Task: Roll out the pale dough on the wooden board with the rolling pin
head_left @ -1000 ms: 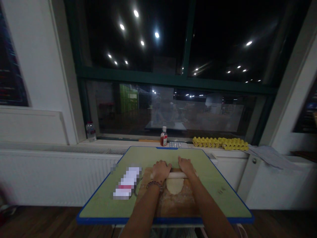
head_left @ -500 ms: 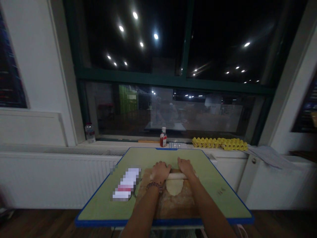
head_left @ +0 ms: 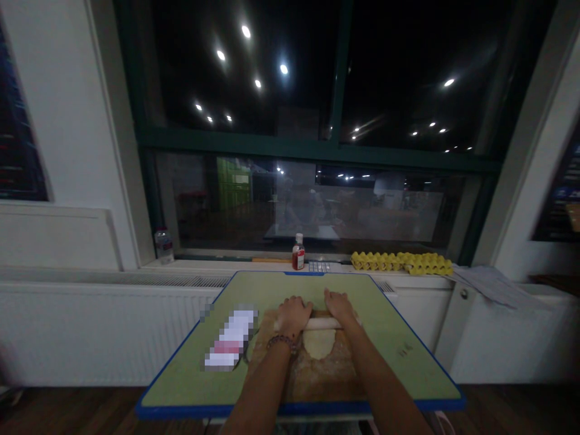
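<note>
A pale rolling pin [head_left: 324, 324] lies crosswise over the far edge of a flat piece of dough [head_left: 319, 344]. The dough rests on a floured wooden board [head_left: 324, 380]. My left hand [head_left: 293, 315] is bent over the pin's left end, a beaded bracelet at its wrist. Over the right end of the pin is my right hand [head_left: 339, 305], its fingers curled forward. Both palms hide the pin's ends, and the fingers' undersides are out of sight.
The green table [head_left: 181, 383] has a blue rim. A blurred-out bright rectangle [head_left: 233, 338] lies left of the board. On the sill beyond stand a bottle of red liquid [head_left: 298, 254], a keyboard [head_left: 322, 266], yellow egg trays [head_left: 401, 262] and a clear bottle [head_left: 164, 246].
The view has shifted very slightly. Both hands, the rolling pin and the dough stay in nearly the same place.
</note>
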The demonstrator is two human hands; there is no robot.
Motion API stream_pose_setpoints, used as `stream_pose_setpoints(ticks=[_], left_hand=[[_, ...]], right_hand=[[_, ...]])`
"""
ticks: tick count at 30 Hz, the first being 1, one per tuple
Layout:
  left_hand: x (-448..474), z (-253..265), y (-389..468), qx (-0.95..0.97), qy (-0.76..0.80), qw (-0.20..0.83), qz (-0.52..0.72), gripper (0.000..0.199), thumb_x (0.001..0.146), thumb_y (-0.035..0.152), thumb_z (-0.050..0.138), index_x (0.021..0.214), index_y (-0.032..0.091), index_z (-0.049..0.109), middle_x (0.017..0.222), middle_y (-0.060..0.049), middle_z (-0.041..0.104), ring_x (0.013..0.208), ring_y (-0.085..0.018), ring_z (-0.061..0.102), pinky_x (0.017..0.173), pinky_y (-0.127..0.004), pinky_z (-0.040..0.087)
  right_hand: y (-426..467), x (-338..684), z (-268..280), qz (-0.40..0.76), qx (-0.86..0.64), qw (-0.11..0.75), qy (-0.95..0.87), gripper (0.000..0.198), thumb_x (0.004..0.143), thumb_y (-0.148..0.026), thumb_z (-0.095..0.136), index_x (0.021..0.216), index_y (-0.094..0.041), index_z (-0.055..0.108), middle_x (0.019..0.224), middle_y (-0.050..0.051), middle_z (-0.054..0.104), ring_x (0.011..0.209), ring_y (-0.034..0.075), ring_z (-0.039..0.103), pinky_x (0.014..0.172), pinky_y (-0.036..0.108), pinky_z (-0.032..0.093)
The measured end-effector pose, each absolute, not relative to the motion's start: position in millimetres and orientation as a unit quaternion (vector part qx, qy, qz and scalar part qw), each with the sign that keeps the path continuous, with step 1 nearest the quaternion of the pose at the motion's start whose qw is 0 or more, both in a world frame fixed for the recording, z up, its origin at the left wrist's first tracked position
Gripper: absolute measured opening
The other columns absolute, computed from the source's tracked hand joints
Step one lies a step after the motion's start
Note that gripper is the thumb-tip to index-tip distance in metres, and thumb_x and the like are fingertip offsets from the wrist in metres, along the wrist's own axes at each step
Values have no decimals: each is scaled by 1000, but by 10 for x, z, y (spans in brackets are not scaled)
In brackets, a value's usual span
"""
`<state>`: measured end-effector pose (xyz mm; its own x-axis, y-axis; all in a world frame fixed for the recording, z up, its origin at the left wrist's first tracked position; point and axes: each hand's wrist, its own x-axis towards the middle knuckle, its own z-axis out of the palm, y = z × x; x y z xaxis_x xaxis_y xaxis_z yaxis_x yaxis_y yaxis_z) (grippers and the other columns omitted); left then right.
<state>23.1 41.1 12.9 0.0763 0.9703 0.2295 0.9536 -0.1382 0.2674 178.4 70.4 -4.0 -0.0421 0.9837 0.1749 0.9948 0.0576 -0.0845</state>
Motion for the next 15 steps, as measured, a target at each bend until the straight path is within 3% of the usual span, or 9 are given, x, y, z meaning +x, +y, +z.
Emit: stream_pose_setpoints(ticks=[5, 10, 15], left_hand=[[233, 108, 433, 728, 662, 26, 177, 46, 90, 42, 41, 102, 11, 73, 107, -17, 72, 106, -30, 64, 87, -37, 48], [237, 93, 445, 725, 664, 32, 181, 46, 88, 43, 43, 102, 11, 72, 106, -17, 72, 105, -31, 64, 86, -38, 48], [232, 88, 446, 724, 663, 32, 189, 44, 87, 42, 44, 103, 11, 71, 108, -17, 71, 105, -30, 64, 86, -38, 48]], right_hand=[[717, 1765, -38, -5, -702, 96, -706, 50, 103, -29, 20, 129, -13, 60, 120, 18, 67, 116, 24, 61, 102, 39, 38], [676, 1769, -23, 1, -700, 98, -707, 47, 102, -29, 26, 138, -13, 53, 126, 18, 64, 118, 25, 59, 102, 38, 37], [669, 1769, -10, 4, -704, 92, -704, 55, 102, -29, 16, 130, -11, 60, 122, 18, 66, 117, 26, 60, 102, 40, 37]])
